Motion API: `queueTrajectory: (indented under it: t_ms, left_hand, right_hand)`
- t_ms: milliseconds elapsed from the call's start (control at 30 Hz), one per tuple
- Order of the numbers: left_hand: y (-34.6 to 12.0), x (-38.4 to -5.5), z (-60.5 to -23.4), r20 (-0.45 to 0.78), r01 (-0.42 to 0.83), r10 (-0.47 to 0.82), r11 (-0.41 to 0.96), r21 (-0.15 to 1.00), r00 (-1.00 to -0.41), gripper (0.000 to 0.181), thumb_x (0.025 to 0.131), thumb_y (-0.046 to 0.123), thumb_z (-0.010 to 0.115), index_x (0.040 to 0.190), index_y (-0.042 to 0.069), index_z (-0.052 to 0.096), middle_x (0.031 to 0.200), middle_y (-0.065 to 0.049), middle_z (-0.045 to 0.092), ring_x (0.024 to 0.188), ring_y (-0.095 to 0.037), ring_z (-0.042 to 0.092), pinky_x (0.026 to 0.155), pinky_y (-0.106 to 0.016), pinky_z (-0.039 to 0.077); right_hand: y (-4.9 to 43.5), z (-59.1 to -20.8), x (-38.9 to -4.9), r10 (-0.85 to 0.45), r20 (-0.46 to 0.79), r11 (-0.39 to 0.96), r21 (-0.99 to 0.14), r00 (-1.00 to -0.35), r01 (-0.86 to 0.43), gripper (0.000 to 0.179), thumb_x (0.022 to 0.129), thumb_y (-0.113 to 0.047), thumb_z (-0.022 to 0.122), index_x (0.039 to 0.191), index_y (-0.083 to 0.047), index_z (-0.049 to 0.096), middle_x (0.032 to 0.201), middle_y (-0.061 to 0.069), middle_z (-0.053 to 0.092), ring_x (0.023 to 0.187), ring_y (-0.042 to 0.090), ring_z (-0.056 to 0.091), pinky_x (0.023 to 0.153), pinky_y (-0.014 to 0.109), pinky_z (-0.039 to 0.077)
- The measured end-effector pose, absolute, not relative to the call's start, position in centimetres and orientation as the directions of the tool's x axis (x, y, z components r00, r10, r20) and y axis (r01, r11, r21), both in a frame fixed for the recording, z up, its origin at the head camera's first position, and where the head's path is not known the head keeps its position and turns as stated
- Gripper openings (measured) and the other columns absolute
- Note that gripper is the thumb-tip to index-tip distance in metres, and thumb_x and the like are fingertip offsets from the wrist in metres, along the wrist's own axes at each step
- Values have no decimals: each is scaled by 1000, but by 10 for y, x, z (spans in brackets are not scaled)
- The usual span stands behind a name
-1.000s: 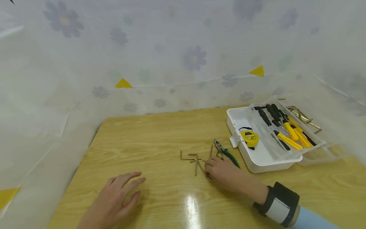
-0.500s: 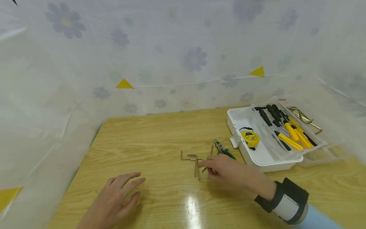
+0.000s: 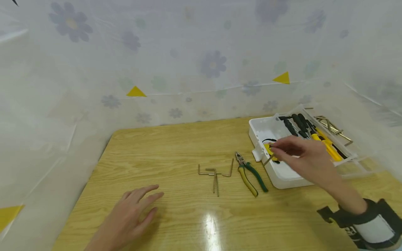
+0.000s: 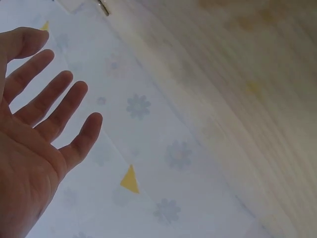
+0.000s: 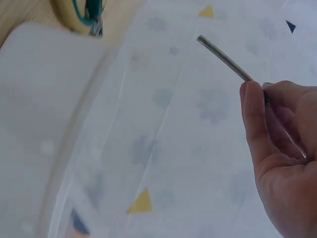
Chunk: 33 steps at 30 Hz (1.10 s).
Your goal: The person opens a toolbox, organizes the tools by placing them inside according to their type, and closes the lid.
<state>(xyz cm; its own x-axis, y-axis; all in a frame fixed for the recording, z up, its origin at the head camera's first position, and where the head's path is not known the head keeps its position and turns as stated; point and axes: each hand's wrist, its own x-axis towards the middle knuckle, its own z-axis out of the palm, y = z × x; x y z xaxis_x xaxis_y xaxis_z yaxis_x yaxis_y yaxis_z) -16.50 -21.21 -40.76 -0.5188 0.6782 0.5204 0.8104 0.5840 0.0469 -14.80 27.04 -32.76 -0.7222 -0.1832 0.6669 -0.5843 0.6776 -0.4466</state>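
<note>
Between thumb and fingers, my right hand [image 3: 306,158] pinches a thin brass-coloured hex key [image 5: 223,57], raised over the near-left side of the white toolbox [image 3: 282,181]. Part of the key is hidden inside the hand. My left hand [image 3: 128,212] hovers at the front left of the table with fingers spread loosely, holding nothing. Several L-shaped hex keys [image 3: 215,181] lie in a loose cluster mid-table, and one more hex key [image 3: 231,169] lies just right of them. Beside these rest pliers [image 3: 248,176] with green and yellow handles.
Inside the toolbox a yellow tape measure [image 3: 268,149] is partly covered by the right hand. Its clear tray holds screwdrivers [image 3: 301,122] with black and yellow handles, and more hex keys [image 3: 333,127] in the far right compartment. A flowered plastic sheet [image 3: 188,69] hangs behind the table [image 3: 157,150].
My right hand has picked up a hex key from the cluster and carried it right and up to the toolbox, uncovering the pliers. The left hand has barely moved.
</note>
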Motion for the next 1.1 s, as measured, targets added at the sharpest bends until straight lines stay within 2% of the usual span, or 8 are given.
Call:
queueTrajectory:
  t_ms: [133,233,400,633,733,900,1000,1100]
  left_hand:
    - [-200,-170,-408,505,835,708,548,50,-494,32,96,28,68,127,21,70,136,-1,65,116,-19,66,79,-45,56]
    - [-186,-173,-409,475,853,743,521,31,-471,39,88,24,76,126,21,70,136,-1,65,115,-20,66,81,-44,57]
    - [-155,-177,-404,440,903,811,430,1,-386,46,81,19,81,125,21,69,135,-1,66,115,-18,67,85,-42,57]
    - [-129,-173,-405,454,954,854,299,-30,-253,43,83,18,78,124,21,65,133,-2,68,117,-17,67,92,-39,57]
    - [-128,-171,-405,447,952,856,303,-32,-258,43,83,19,78,124,21,66,132,-2,68,116,-17,67,91,-38,57]
    - [-130,-170,-404,433,944,852,330,-6,-295,42,85,18,78,125,22,67,132,-2,68,116,-16,66,88,-39,57]
    - [-131,-170,-403,432,942,850,335,0,-301,41,85,19,79,123,22,68,132,-2,68,115,-16,66,87,-39,57]
    - [-132,-170,-402,433,941,849,340,-9,-302,41,84,19,79,123,21,68,132,-2,67,114,-16,67,86,-39,57]
  right_hand:
    - [315,-313,-131,178,619,688,-634,-765,-353,18,82,13,76,92,-1,70,80,-21,74,67,-9,69,61,6,52]
    - [346,-307,-121,418,506,661,-739,-754,-129,10,94,-2,69,96,-12,66,82,-35,66,68,-17,66,64,2,49]
    - [388,-309,-117,626,383,524,-852,-680,3,23,101,-7,60,95,-29,59,84,-32,60,66,-20,61,64,-1,44]
    - [413,-331,-109,602,287,600,-779,-745,184,5,105,-22,56,100,-21,58,81,-38,48,65,-27,53,59,2,39]
    - [414,-334,-113,586,259,679,-674,-767,291,25,106,-29,54,112,-6,62,78,-41,43,63,-28,45,59,10,38]
    - [417,-333,-124,472,248,830,-448,-846,332,50,107,-30,52,125,14,62,85,24,72,76,26,66,81,52,48]
    - [420,-332,-129,342,284,915,-317,-896,249,52,105,-31,53,118,19,65,92,36,70,80,53,62,80,68,41]
    - [421,-333,-132,262,341,949,-260,-903,177,58,105,-34,51,111,21,66,75,33,69,65,49,61,69,64,44]
